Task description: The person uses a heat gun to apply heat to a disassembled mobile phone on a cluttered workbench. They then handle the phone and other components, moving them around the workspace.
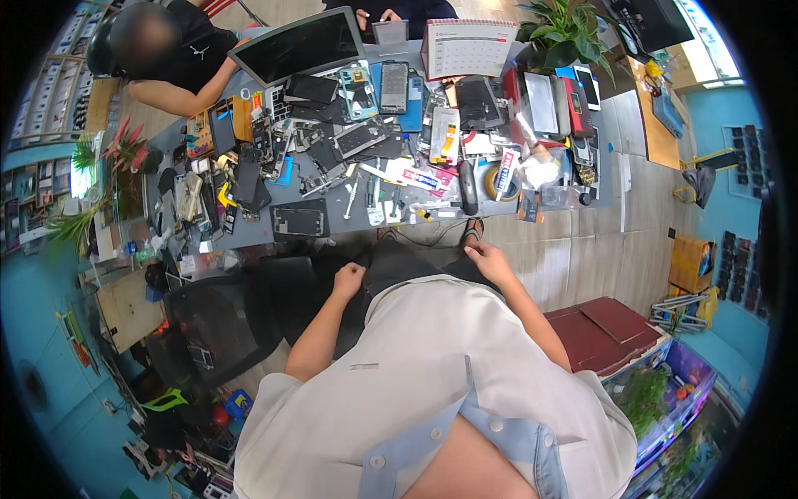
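Observation:
My left hand (pixel 349 279) is closed, its fingers curled in over my dark trousers (pixel 397 262), with no object showing in it. On the other side, my right hand (pixel 489 260) is held by my right thigh with fingers bent and pressed together; nothing shows in it either. Both hands are below the near edge of a grey worktable (pixel 366 218), apart from it. Closest on the tabletop are a dark phone screen panel (pixel 300 219), a white-handled slim tool (pixel 351 198), a black elongated tool (pixel 469 188) and a roll of yellowish tape (pixel 501 181).
Phone parts and boards crowd the table. Behind them stand a dark-screened laptop (pixel 295 46), a desk calendar (pixel 468 48) and a potted plant (pixel 565 33). A co-worker (pixel 195 50) leans at the far left; another person's hands show beyond. A black chair (pixel 220 316) stands left, a dark red case (pixel 600 333) right.

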Motion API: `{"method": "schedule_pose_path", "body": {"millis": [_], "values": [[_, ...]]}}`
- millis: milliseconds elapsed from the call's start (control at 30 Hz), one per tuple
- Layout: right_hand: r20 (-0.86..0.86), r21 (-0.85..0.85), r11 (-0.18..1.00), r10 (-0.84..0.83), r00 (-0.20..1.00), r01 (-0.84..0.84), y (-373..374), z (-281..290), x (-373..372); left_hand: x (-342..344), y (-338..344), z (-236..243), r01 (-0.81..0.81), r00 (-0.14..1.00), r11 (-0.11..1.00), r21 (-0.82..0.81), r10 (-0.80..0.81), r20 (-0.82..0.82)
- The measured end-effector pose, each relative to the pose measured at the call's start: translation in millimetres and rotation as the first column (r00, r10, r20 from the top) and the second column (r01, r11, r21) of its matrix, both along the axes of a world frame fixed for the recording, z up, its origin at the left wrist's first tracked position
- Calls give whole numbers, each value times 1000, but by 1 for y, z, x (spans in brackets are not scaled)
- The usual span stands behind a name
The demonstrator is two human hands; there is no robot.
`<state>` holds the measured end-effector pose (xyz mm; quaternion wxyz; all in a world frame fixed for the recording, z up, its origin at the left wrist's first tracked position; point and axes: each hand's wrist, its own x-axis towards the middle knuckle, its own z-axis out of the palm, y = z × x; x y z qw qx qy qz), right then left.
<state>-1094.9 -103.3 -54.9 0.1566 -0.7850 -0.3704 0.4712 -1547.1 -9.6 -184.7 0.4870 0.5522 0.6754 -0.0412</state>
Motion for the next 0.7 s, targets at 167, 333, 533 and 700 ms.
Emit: {"method": "schedule_pose_path", "body": {"millis": [167, 333, 533, 700], "values": [[-39, 111, 954, 285, 958, -279, 21, 18, 54, 95, -3, 46, -240, 966, 971, 11, 238, 106], [-115, 105, 955, 290, 950, -279, 33, 38, 103, 182, -45, 54, -142, 980, 989, 51, 133, 149], [-193, 156, 955, 278, 941, -250, 60, 33, 129, 215, -83, 90, -108, 992, 969, 224, 90, 90], [-150, 126, 941, 332, 931, -315, 74, 51, 119, 209, -6, 145, -214, 970, 825, 524, 116, 214]]}}
